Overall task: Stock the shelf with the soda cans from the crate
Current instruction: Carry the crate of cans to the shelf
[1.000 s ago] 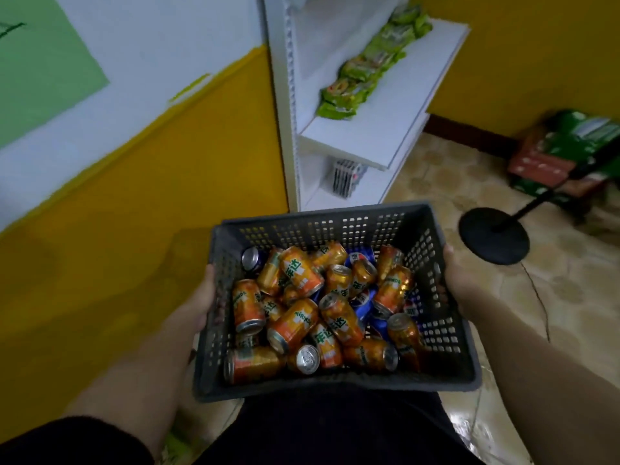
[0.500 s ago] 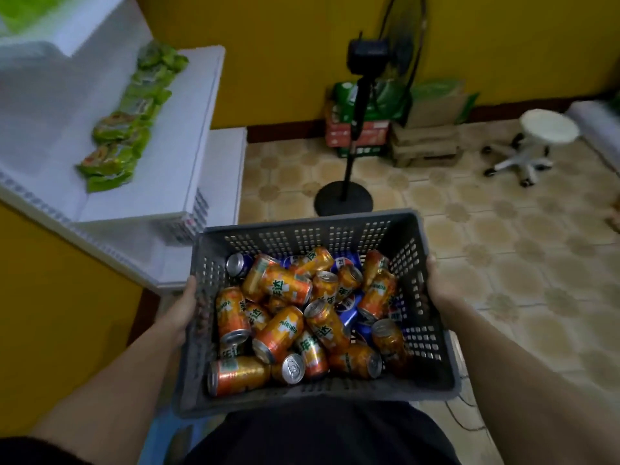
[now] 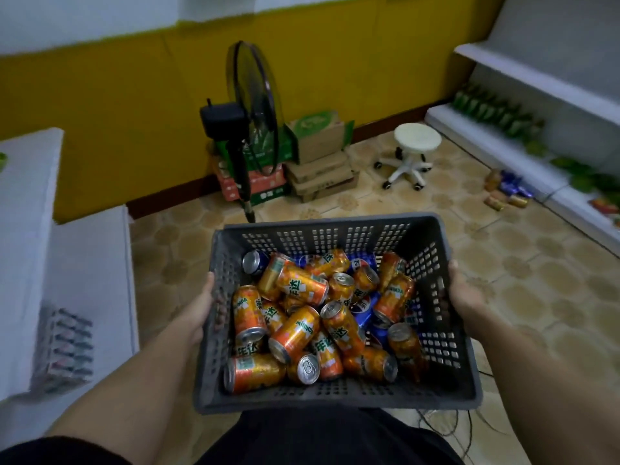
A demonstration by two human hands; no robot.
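I carry a dark grey slotted plastic crate (image 3: 332, 396) in front of my waist. It is heaped with several orange soda cans (image 3: 295, 332) and a few blue ones (image 3: 364, 312) lying on their sides. My left hand (image 3: 198, 308) grips the crate's left wall, and my right hand (image 3: 464, 292) grips its right wall, fingers showing through the slots. A white shelf unit (image 3: 503, 142) stands at the right with green packets on its low board. Another white shelf (image 3: 90, 260) is at the left.
A black standing fan (image 3: 250, 122) rises just beyond the crate, with stacked cardboard boxes (image 3: 318, 159) behind it against the yellow wall. A white wheeled stool (image 3: 411, 152) stands on the tiled floor. A few loose cans (image 3: 506, 201) lie by the right shelf. Cables run across the floor at lower right.
My view has swung right with the crate: the left shelf has slid towards the frame's edge, and the fan, stool and right shelf have come into sight. Both hands keep their hold.
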